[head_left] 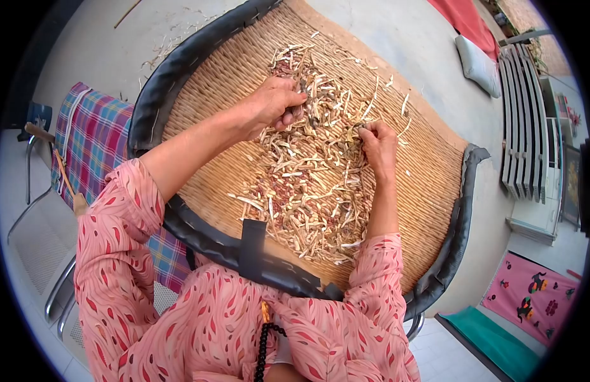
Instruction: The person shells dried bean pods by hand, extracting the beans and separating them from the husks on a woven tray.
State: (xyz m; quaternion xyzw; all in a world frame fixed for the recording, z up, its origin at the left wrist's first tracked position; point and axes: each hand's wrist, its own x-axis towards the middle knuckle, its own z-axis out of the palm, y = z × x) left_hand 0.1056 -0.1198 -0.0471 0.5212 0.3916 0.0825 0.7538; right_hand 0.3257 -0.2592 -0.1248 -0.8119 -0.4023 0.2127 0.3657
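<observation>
With your left fingers (287,118) and right fingers (380,129) curled in, any hold impossible to tell, pick lightly through the dry pods (314,153) between and beneath them on the woven tray (212,127).

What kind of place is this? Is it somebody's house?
It looks like somebody's home, maybe a porch or courtyard, though I can't be sure. There's a metal chair, a pale cushion on the floor and a pink mat with pictures on it.
</observation>
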